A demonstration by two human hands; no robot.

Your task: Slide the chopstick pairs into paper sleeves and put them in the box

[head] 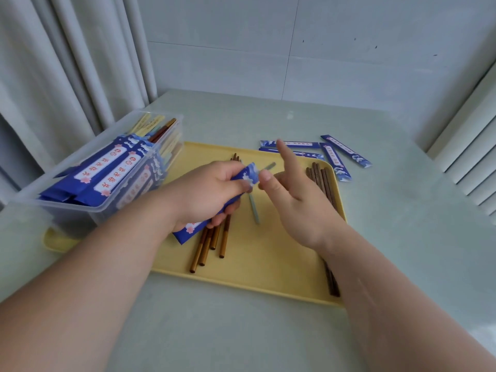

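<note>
A blue paper sleeve [248,176] is gripped in the left hand [206,191], fingers curled round its middle, above the yellow tray [268,272]. It carries white wave prints at the upper end and a pink blossom beside a white label strip at the lower end. The right hand [298,205] holds nothing, its fingers spread and forefinger raised, thumb tip just beside the sleeve's mouth. Brown chopsticks [206,248] lie on the tray under the left hand, a pale green chopstick [254,208] beside them, and dark chopsticks [320,178] along the tray's right edge. Left of the tray, a clear box [80,210] holds filled sleeves [107,167] whose white labels bear red characters too blurred to read. Empty sleeves [335,157] lie on the counter [214,331] beyond.
</note>
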